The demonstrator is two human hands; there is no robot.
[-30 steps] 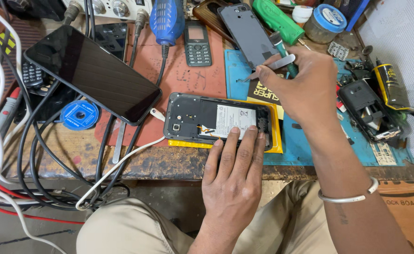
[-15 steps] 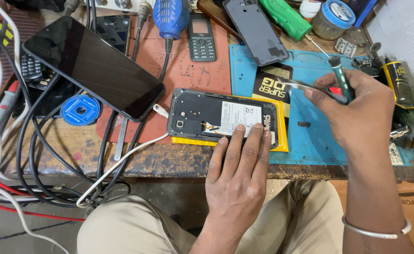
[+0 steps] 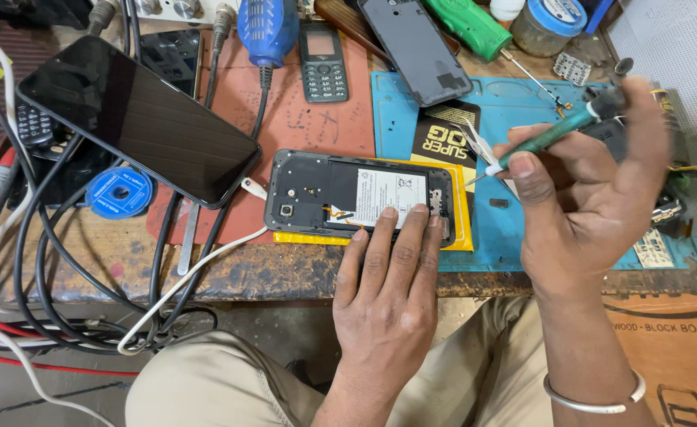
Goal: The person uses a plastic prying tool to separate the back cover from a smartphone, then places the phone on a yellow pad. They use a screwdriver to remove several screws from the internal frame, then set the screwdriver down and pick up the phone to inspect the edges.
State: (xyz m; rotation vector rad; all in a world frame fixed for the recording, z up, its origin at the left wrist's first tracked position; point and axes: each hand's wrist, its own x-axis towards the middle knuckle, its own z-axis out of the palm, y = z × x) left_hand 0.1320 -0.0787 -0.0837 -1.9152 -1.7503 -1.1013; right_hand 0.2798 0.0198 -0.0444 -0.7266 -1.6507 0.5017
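- Worn wooden bench (image 3: 230, 273), front edge chipped and dark-stained; a red mat (image 3: 301, 119) and a blue work mat (image 3: 515, 229) lie on it.
- Opened phone (image 3: 356, 194), back cover off, lies flat near the front edge, partly on a yellow-edged packet (image 3: 459, 229).
- Left hand (image 3: 388, 300): fingers pressed together, tips resting on the phone's near edge.
- Right hand (image 3: 594, 198): thumb and fingers pinching a green-handled screwdriver (image 3: 550, 136), raised above the blue mat.
- Large black screen panel (image 3: 139, 119) to the left; tangled cables (image 3: 64, 261) hang over the edge.
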